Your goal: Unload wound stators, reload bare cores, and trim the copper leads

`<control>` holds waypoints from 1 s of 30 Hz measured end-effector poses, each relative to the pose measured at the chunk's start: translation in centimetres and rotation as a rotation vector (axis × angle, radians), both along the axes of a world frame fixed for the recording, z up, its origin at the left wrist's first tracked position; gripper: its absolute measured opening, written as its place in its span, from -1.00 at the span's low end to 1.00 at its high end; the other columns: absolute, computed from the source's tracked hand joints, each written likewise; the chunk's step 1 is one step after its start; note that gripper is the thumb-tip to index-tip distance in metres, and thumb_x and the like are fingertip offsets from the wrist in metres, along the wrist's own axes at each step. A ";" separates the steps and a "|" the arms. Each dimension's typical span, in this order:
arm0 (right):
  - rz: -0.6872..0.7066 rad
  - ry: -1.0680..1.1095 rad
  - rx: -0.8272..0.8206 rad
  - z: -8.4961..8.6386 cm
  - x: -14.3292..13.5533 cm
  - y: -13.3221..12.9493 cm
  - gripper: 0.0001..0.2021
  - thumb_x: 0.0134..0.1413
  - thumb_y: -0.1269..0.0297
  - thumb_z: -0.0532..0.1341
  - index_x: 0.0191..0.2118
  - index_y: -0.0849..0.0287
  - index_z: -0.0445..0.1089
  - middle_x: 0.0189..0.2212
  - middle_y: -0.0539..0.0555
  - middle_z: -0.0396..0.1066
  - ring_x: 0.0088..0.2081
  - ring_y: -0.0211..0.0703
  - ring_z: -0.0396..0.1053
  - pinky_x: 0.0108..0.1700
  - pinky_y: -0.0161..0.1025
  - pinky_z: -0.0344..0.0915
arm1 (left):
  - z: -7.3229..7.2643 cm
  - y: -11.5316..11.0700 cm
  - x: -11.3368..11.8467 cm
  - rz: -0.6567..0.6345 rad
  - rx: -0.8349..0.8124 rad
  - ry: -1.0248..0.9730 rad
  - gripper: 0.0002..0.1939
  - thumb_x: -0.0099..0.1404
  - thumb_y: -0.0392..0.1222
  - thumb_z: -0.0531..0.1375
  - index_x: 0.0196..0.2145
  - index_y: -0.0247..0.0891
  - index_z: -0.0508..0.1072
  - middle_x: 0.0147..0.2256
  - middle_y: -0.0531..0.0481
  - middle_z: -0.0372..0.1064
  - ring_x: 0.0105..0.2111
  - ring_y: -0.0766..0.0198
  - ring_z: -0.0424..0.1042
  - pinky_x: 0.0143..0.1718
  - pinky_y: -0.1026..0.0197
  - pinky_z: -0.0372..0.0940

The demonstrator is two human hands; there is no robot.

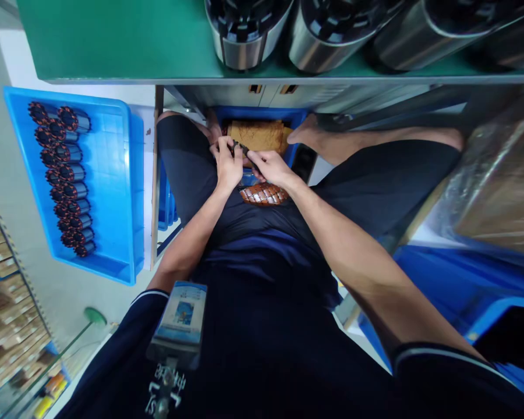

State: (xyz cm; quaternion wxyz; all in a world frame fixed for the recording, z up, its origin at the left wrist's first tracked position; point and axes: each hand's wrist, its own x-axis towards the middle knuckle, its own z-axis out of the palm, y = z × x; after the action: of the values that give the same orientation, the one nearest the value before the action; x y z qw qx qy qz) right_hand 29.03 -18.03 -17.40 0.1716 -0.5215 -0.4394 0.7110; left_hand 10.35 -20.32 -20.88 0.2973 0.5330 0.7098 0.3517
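Note:
Both hands are close together in the upper middle of the head view, between the knees. My left hand (227, 161) is closed round one end of a small dark object (243, 149). My right hand (271, 167) has its fingers closed at the object's other side. What the object is cannot be made out. Just below the hands lies a brown woven, shiny item (264, 194) on the lap. Behind them, low down, a blue bin (297, 119) holds a tan, stained sheet or block (257, 135).
A light blue tray (113, 192) at the left holds several wound motor parts (72, 171). Several metal cylinders (242, 49) stand on the green bench (126, 41) ahead. Plastic-wrapped goods (502, 192) and a blue crate (436, 273) are at the right.

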 end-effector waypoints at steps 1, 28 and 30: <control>-0.007 0.008 -0.004 0.1 -0.1 0.3 -0.29 0.66 -0.56 0.32 -0.12 0.09 0.64 -0.56 -0.05 0.37 -0.56 -0.19 0.25 -0.48 -0.18 0.23 | 0.4 0.0 -0.2 -0.006 0.008 0.007 -0.80 0.71 -0.19 0.23 -0.01 0.00 0.22 0.06 -0.27 0.40 0.22 -0.16 0.37 0.56 -0.31 0.45; 0.098 -0.103 0.785 23.7 7.2 -8.0 -0.63 0.67 -0.01 0.48 0.43 -0.26 0.76 0.05 0.07 0.84 -0.02 0.16 0.82 0.14 0.06 0.79 | 27.2 -7.8 0.8 -0.257 -0.302 -1.036 -0.33 0.61 0.37 0.55 0.47 0.08 0.61 0.22 -0.15 0.71 -0.20 0.02 0.73 -0.29 0.00 0.71; 0.088 -0.185 0.799 24.5 7.8 -8.9 -0.48 0.69 0.11 0.41 0.61 -0.27 0.64 0.16 0.11 0.83 0.05 0.20 0.82 0.19 0.10 0.79 | 26.9 -7.9 1.2 -0.206 -0.244 -1.069 -0.42 0.66 0.30 0.53 0.44 0.10 0.60 0.09 -0.06 0.70 -0.28 0.13 0.68 -0.30 0.06 0.68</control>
State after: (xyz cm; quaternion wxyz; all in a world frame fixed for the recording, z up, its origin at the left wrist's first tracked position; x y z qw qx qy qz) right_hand 36.79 -26.92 7.06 0.2895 -0.4564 -0.7163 0.4413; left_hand 11.59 -28.22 6.05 0.7083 0.3086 0.4402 0.4575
